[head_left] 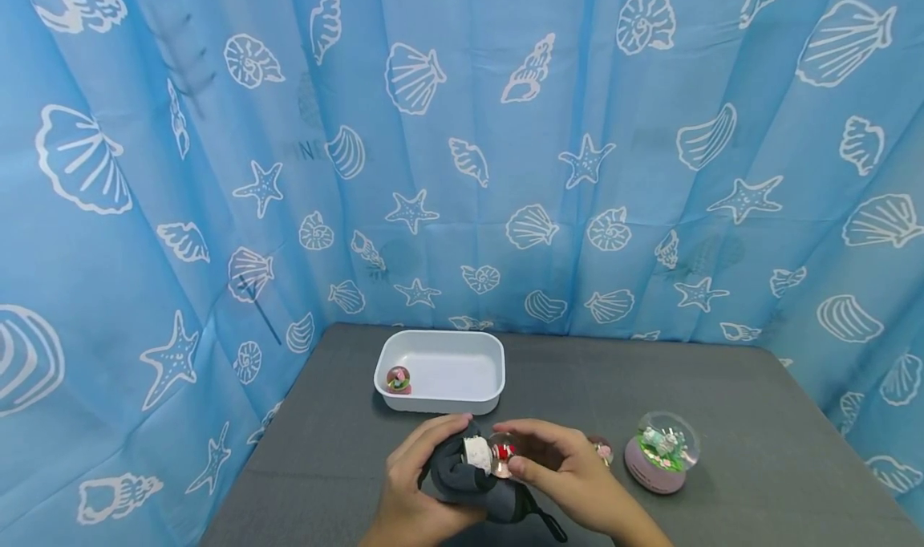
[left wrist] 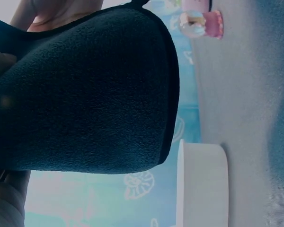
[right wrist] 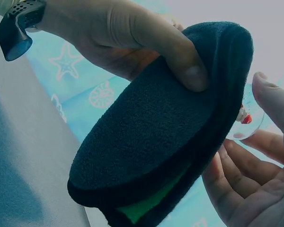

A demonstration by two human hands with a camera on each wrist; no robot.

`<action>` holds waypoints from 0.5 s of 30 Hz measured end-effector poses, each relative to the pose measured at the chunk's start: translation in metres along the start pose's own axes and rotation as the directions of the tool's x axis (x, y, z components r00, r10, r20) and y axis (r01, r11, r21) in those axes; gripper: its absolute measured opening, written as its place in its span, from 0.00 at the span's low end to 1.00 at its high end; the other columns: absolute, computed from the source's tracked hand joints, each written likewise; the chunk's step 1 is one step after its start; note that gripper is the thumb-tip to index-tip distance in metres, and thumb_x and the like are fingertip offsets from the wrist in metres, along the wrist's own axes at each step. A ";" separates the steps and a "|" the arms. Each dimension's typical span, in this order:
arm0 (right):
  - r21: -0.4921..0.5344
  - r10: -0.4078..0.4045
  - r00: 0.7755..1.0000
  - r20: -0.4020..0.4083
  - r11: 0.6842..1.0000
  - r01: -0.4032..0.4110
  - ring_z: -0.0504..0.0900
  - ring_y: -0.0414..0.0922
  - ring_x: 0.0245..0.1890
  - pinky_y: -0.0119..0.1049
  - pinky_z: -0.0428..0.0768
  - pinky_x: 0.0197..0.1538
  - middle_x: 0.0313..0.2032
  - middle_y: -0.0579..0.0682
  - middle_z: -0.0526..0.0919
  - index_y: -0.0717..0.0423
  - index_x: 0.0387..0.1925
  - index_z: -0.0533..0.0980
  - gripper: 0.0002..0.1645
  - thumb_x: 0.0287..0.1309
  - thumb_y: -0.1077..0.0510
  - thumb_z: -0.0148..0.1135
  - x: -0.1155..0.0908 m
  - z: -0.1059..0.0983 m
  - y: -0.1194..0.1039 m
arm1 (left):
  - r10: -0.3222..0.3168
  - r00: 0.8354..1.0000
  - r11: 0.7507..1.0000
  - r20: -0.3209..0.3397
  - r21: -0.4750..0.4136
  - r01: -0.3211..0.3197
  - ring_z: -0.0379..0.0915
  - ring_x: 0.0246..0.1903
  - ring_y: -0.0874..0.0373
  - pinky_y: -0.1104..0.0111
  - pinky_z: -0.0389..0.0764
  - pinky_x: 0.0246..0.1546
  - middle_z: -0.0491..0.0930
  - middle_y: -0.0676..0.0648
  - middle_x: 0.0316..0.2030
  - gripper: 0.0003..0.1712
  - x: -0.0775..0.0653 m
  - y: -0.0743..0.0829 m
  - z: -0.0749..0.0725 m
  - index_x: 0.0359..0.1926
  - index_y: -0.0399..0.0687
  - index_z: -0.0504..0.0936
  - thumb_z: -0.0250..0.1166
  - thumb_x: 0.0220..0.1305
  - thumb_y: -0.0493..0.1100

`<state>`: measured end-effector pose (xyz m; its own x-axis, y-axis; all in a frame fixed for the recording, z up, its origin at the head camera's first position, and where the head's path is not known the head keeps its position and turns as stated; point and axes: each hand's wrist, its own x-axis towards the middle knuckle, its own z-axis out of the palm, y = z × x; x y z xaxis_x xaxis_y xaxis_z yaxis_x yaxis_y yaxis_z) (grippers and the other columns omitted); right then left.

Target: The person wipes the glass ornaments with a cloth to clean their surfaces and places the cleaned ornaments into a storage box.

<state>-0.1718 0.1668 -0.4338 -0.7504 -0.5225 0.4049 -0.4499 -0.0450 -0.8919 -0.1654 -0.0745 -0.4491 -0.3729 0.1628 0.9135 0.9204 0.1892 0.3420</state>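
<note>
Cloth (head_left: pixel 462 484), dark grey and plush with a black bound hem, lies folded in the left hand's (head_left: pixel 415 483) grip, thumb and fingers curled round it. Its folds cradle the rough white base of a small snow globe (head_left: pixel 502 455); the right hand's (head_left: pixel 577 471) grip pinches the clear round dome, which has a red-and-white figure inside. Both are held over the near part of the counter (head_left: pixel 303 459), between its left and right edges. A black cord loop (head_left: pixel 552 524) hangs from the cloth, and bright green (right wrist: pixel 156 198) shows inside the fold.

Just beyond the right hand, partly hidden in the head view, a second small globe (left wrist: pixel 199 24) has a glassy ball and pink base. A larger globe (head_left: pixel 660 451) stands nearer the right edge, its round mauve base bearing a green, flowery scene under the dome. Near the far edge, left of centre, sits a smooth white tray (head_left: pixel 440 404) with rounded corners; a pink-based globe (head_left: pixel 399 380) rests in its near-left corner.

Matte dark grey fabric covers the counter. Behind and at both sides hangs a rippled blue curtain (head_left: pixel 462 210) printed with white shells and starfish.
</note>
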 end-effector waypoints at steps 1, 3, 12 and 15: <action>0.003 0.000 1.000 -0.004 1.000 0.000 0.89 0.39 0.47 0.38 0.90 0.47 0.55 0.56 0.88 0.62 0.66 0.78 0.21 0.75 0.69 0.57 0.000 0.000 0.000 | 0.004 1.000 1.000 0.000 0.000 -0.004 0.86 0.52 0.46 0.71 0.83 0.62 0.85 0.36 0.55 0.44 0.000 0.000 0.000 0.60 0.29 0.81 0.89 0.41 0.39; 0.003 -0.012 1.000 -0.008 1.000 0.012 0.89 0.38 0.46 0.38 0.90 0.46 0.53 0.56 0.88 0.63 0.65 0.78 0.20 0.75 0.70 0.56 0.000 0.001 0.001 | 0.021 1.000 1.000 -0.002 0.000 -0.021 0.86 0.52 0.46 0.71 0.83 0.62 0.85 0.35 0.55 0.44 0.001 0.000 0.000 0.59 0.27 0.81 0.89 0.41 0.39; 0.036 -0.030 1.000 0.002 0.999 0.030 0.88 0.36 0.41 0.40 0.91 0.42 0.45 0.53 0.89 0.65 0.58 0.81 0.16 0.76 0.70 0.54 0.002 0.000 0.002 | 0.067 0.998 0.998 -0.001 -0.008 -0.067 0.86 0.52 0.45 0.71 0.83 0.62 0.84 0.34 0.55 0.43 0.004 -0.001 0.002 0.57 0.25 0.80 0.88 0.40 0.39; 0.056 0.007 1.000 0.006 0.998 -0.008 0.88 0.36 0.40 0.40 0.91 0.43 0.45 0.51 0.89 0.64 0.57 0.81 0.15 0.77 0.69 0.53 0.002 0.000 0.002 | 0.075 0.997 0.997 0.000 -0.009 -0.075 0.86 0.52 0.44 0.70 0.83 0.62 0.84 0.33 0.55 0.44 0.005 -0.001 0.002 0.57 0.24 0.80 0.89 0.40 0.40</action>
<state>-0.1743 0.1657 -0.4343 -0.7507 -0.5281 0.3969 -0.4165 -0.0881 -0.9049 -0.1682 -0.0720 -0.4458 -0.3030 0.1767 0.9365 0.9467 0.1682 0.2746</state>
